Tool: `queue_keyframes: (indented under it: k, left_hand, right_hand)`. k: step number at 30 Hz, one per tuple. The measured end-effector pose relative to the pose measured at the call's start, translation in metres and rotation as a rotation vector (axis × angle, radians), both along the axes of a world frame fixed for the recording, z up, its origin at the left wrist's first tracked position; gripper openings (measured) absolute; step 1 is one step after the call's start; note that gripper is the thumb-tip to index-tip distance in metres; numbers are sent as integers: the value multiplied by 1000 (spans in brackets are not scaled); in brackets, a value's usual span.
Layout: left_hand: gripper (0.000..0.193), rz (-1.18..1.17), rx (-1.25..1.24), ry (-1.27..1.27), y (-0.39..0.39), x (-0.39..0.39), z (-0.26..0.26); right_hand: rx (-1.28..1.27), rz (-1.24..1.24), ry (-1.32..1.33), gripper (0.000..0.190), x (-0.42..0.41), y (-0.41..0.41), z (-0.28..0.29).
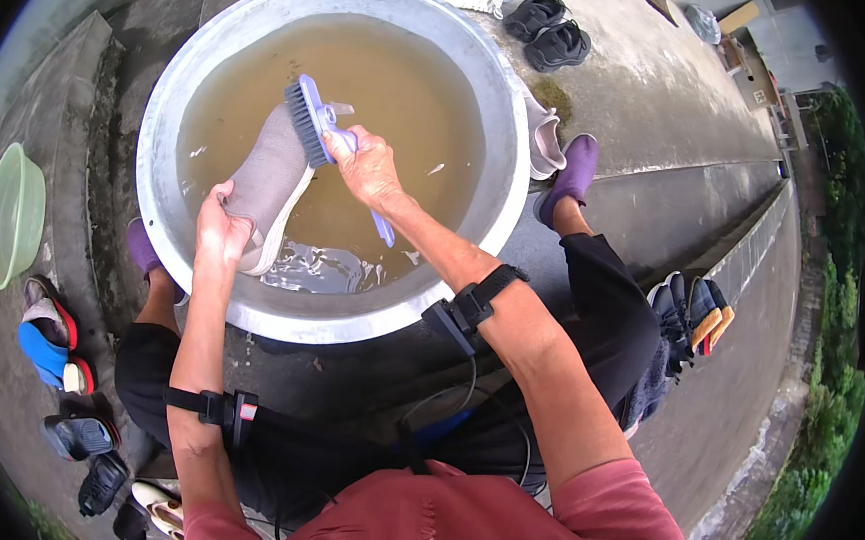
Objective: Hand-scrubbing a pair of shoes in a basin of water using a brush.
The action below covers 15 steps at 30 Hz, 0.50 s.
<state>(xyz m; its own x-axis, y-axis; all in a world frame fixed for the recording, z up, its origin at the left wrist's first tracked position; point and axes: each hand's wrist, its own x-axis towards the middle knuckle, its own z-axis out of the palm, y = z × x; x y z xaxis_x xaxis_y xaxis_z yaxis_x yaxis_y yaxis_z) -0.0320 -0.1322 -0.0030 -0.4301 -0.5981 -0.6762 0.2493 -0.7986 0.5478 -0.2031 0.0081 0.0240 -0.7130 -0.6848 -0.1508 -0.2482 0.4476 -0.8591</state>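
Note:
Inside a large metal basin (pixel 509 200) of murky brown water (pixel 407 88), my left hand (pixel 223 225) grips a grey fabric shoe (pixel 268 164) with a white sole by its heel end. The shoe is tilted above the water, toe pointing away from me. My right hand (pixel 367 166) is closed around a lavender plastic scrub brush (pixel 321 115), its handle end showing below my wrist. The dark bristles touch the shoe's upper near the toe. My left palm and part of the heel hide each other.
Black sneakers (pixel 547 33) and a pale shoe (pixel 545 139) stand on the concrete right of the basin. At left are a light green plastic basin (pixel 15 217) and several shoes (pixel 78 437). More footwear (pixel 689 310) sits along the ledge at right. My purple-shod feet (pixel 576 171) flank the basin.

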Motion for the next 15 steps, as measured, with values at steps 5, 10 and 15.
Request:
queue_keyframes:
  k: [5,10,15]
  left_hand:
    - [25,53,10,122,-12,3,-15]
    - [28,-2,28,12,-5,11,-6]
    - [31,39,-13,-47,-10,14,-13]
  right_hand:
    - [-15,111,-48,44,44,24,-15]
    - [-57,-6,37,42,12,9,0]
    - [25,59,82,42,7,-17,13]
